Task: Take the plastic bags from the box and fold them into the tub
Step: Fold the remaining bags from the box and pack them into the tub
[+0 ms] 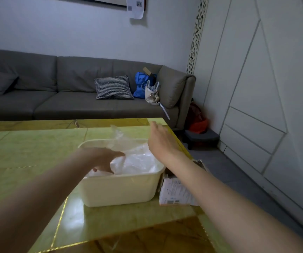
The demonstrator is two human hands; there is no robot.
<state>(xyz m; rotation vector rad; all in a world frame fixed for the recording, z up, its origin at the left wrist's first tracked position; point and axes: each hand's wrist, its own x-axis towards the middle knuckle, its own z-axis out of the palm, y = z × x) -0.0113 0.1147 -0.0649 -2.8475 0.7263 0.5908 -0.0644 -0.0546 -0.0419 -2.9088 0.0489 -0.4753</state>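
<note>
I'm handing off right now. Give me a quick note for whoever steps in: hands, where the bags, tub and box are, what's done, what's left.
Left hand: inside the white tub, pressing on the clear plastic bags.
Right hand: open, raised over the tub's right far corner, holding nothing.
Tub sits on the green table; the cardboard box lies just right of it, at the table edge.
Done: a pile of bags is in the tub; one sticks up at the back.
Left: press that one down, check the box, whose inside is hidden.

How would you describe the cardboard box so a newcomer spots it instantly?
Start at the green table in front of the grey sofa, then find the white tub of plastic bags near its right edge. The box sits just right of the tub, under the right forearm: printed white labels on its side, open torn flaps.
</note>
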